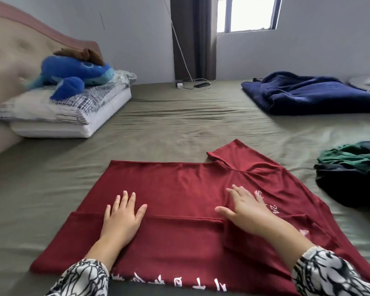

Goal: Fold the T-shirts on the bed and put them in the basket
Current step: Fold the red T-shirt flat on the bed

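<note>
A dark red T-shirt [179,189] with white print lies spread on the olive-green bed sheet [158,124] in front of me, its near side folded over along a horizontal crease. My left hand [122,216] rests flat on the shirt left of centre, fingers straight and spread. My right hand [246,208] presses flat on the shirt's right half, fingers pointing up and left, next to the white lettering. One sleeve [229,152] sticks out at the far right. A pile of unfolded green and dark T-shirts [350,169] lies at the right edge. No basket is in view.
Stacked pillows [68,112] with a blue plush toy [73,75] sit at the far left by the headboard. A navy blanket [312,92] lies at the far right. A phone and charger [192,84] rest at the far edge under the curtain.
</note>
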